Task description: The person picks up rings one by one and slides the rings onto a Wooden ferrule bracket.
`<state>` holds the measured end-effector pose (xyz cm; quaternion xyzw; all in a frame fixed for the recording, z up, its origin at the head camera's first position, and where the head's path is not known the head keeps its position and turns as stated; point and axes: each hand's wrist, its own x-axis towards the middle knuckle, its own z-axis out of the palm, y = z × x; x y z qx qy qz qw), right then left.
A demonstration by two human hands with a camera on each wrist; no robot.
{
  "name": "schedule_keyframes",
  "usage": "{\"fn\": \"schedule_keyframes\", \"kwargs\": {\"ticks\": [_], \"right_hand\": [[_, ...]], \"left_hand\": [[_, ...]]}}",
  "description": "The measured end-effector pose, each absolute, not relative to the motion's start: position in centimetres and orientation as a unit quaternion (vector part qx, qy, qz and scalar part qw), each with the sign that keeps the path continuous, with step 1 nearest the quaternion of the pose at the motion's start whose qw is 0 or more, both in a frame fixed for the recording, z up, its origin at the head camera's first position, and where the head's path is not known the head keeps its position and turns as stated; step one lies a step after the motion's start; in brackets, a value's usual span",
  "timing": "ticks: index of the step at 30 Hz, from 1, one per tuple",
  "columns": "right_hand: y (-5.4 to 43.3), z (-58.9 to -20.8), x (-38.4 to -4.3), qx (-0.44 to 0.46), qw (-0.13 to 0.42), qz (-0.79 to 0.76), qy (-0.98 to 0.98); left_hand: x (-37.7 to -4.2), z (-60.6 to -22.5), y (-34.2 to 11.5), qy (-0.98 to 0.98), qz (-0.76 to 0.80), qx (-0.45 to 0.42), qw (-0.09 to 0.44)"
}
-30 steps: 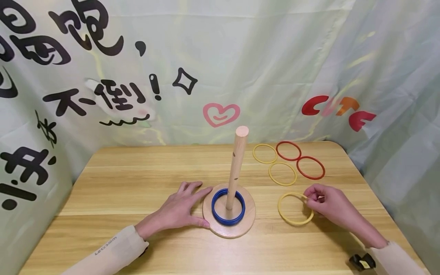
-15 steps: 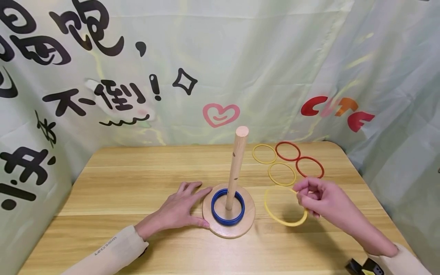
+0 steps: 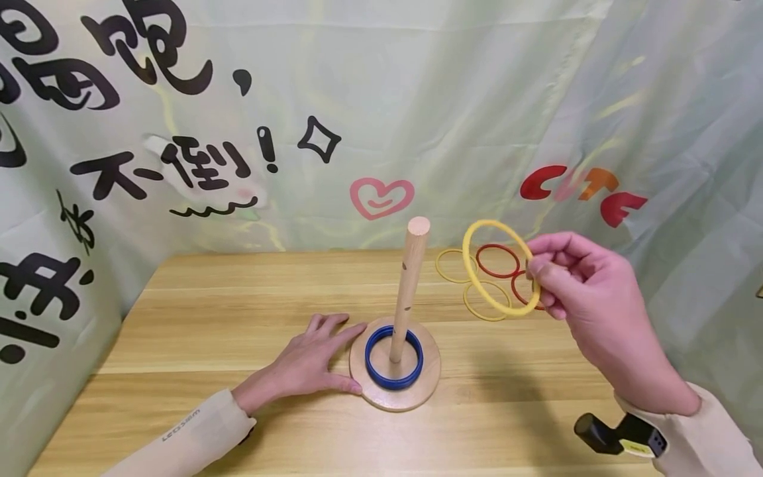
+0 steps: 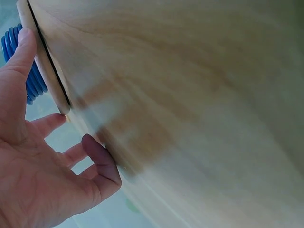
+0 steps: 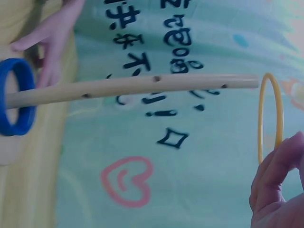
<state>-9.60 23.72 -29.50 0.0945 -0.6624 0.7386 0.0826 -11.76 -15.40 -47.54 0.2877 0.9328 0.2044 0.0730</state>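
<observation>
A round wooden base (image 3: 393, 401) carries an upright wooden peg (image 3: 408, 291). Several stacked blue rings (image 3: 371, 371) lie on the base around the peg's foot. My left hand (image 3: 304, 364) rests on the table at the base's left, fingers spread, with thumb and index finger touching its edge; the left wrist view shows the base (image 4: 50, 71) against these fingers. My right hand (image 3: 596, 311) pinches a yellow ring (image 3: 466, 255) between thumb and fingers, raised and tilted to the right of the peg. Seen from the right wrist, this yellow ring (image 5: 261, 123) is near the peg's top end.
At the back right of the table (image 3: 238, 291) lie two yellow rings (image 3: 437, 266) (image 3: 477, 314) and two red rings (image 3: 479, 258) (image 3: 514, 288), partly behind the held ring and right hand. A printed curtain (image 3: 465, 119) stands behind and beside the table.
My right hand has lifted the yellow ring off the table, up and slightly left, tilting it toward upright. My left hand keeps its place at the base.
</observation>
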Motion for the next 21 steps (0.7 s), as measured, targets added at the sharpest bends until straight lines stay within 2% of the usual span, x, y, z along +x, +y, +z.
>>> {"fn": "schedule_keyframes", "kwargs": {"ticks": [10, 21], "right_hand": [[20.4, -25.8, -10.0, 0.123, 0.079, 0.731, -0.666], [17.7, -26.1, -11.0, 0.148, 0.040, 0.690, -0.707]], "left_hand": [[-11.9, -47.5, -15.4, 0.933, 0.203, 0.289, 0.071], [-11.9, -47.6, -15.5, 0.932, 0.199, 0.297, 0.063]]}}
